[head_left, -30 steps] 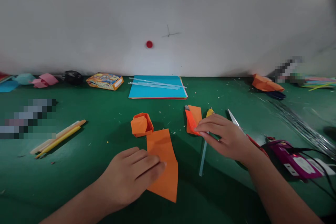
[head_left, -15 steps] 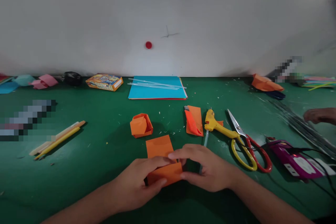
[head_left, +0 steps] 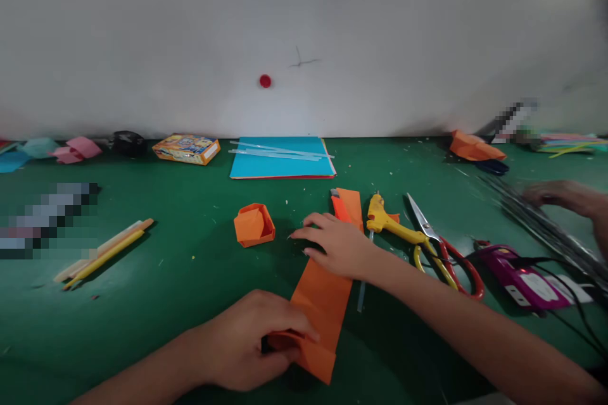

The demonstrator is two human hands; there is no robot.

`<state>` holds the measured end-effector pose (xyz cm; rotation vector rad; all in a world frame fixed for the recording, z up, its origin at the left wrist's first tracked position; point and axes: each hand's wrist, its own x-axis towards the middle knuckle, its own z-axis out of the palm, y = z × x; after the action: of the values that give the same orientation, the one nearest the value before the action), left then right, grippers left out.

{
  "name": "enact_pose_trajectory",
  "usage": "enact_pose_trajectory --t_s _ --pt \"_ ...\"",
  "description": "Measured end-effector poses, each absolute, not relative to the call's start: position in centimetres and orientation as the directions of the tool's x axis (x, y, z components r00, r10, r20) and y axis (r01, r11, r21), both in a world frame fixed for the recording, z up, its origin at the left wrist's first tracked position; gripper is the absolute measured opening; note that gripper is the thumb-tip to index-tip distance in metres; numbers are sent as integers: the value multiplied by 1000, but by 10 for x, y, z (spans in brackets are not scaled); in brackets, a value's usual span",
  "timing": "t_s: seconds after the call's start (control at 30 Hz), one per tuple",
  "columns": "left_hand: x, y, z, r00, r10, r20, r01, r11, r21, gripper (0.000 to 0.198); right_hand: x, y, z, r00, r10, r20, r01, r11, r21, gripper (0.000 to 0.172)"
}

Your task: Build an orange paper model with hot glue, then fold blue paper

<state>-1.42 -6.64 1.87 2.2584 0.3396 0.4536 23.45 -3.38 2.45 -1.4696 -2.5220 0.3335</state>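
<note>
My left hand (head_left: pixel 256 335) is closed on the near, folded end of an orange paper strip (head_left: pixel 323 304), which stretches away from me at a slant. Over the strip's far end reaches my right hand (head_left: pixel 339 243), fingers apart and holding nothing I can see; whether it touches the paper is unclear. Left of its fingertips sits a folded orange paper shape (head_left: pixel 254 226). Partly hidden behind the right hand lie an orange-handled cutter (head_left: pixel 339 205) and an orange paper piece (head_left: pixel 352 204). A yellow glue gun (head_left: pixel 387 218) and scissors (head_left: pixel 427 228) lie to the right.
At the right, another person's hand (head_left: pixel 563 193) is by a bundle of thin wires (head_left: pixel 541 221), beyond a purple power strip (head_left: pixel 522 281) with cables. Blue paper sheets (head_left: pixel 280 168) and a small box (head_left: pixel 187 149) lie along the white board. Pencil-like sticks (head_left: pixel 107 256) are at left.
The orange paper has unfolded into a long strip. My right hand has let go of the near fold and moved up and away; my left hand still grips the near end.
</note>
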Motion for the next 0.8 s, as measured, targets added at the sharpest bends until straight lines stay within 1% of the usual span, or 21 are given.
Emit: enact_pose_trajectory --t_s 0.03,0.1,0.17,0.27,0.33,0.43,0.53,0.57,0.6,0.63,0.67,0.7,0.73,0.77,0.8 --pt "-14 -66 19 903 376 208 105 -664 741 40 229 -26 25 -492 869 49 840 489 -234 36" --pt "-14 -64 18 908 364 208 109 -683 722 41 218 -13 27 -509 860 38 840 506 -196 25" --pt "-14 -63 18 909 356 216 103 -694 712 42 208 -6 28 -516 856 32 839 513 -181 17" --pt "-16 -62 19 905 358 230 104 -709 697 37 202 -6 30 -510 860 28 846 507 -164 13" --pt "-17 -61 20 882 396 257 121 -717 687 36 208 -11 34 -485 874 34 858 483 -174 10" --pt "-20 -58 18 829 469 305 155 -716 680 33 233 -23 50 -401 914 56 889 403 -216 15" --pt "-21 -54 15 807 504 307 187 -712 677 27 265 -40 76 -341 938 64 902 346 -257 22" --pt "-20 -53 14 804 504 314 188 -717 671 26 275 -46 85 -344 938 45 897 342 -278 24" --pt "-20 -52 13 801 500 330 182 -728 660 26 286 -52 94 -379 925 -26 877 349 -331 27" --pt "-20 -51 12 797 488 356 168 -745 645 26 296 -56 101 -423 897 -130 859 351 -372 29" --pt "-20 -51 11 788 475 390 152 -765 625 26 307 -58 107 -471 855 -217 843 364 -395 30" --pt "-21 -51 11 773 471 425 148 -785 601 27 318 -58 111 -510 816 -273 831 386 -400 28" --pt "-21 -52 10 750 482 453 163 -799 579 29 329 -55 114 -511 820 -256 835 403 -374 24" --pt "-22 -53 9 721 504 476 191 -805 562 32 340 -52 116 -454 875 -171 868 390 -307 20" --pt "-23 -54 8 692 531 489 223 -801 555 36 350 -47 117 -307 952 -3 930 300 -211 17"
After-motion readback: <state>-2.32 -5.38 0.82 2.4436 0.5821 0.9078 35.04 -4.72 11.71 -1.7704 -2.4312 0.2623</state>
